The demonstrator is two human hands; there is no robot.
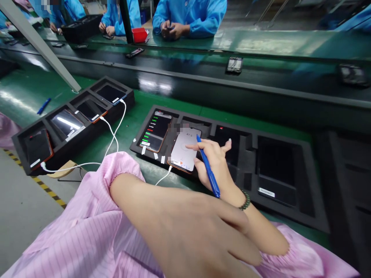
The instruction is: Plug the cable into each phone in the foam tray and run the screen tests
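My right hand (pixel 218 160) has a blue pen (pixel 209 170) held in its curled fingers. Its index finger reaches onto the lit, pale screen of a smartphone (pixel 185 148), which lies in a slot of a black foam tray (pixel 314 173). A white charging cable (pixel 164 175) runs from that phone's lower end. To its left lies a phone with coloured text lines (pixel 156 133); dark-screened phones (pixel 276 170) lie to its right. Large in the foreground, my left hand (pixel 199 231) stretches across my right forearm, empty as far as it shows, its fingertips partly out of sight.
At left, a second foam tray (pixel 19 148) holds several phones, some with white cables (pixel 114 135). Another blue pen (pixel 44 106) lies beyond it. A conveyor belt (pixel 185 63) carries phone parts (pixel 234 65). Co-workers in blue sleeves (pixel 203 19) sit opposite. A metal post (pixel 43 46) slants at left.
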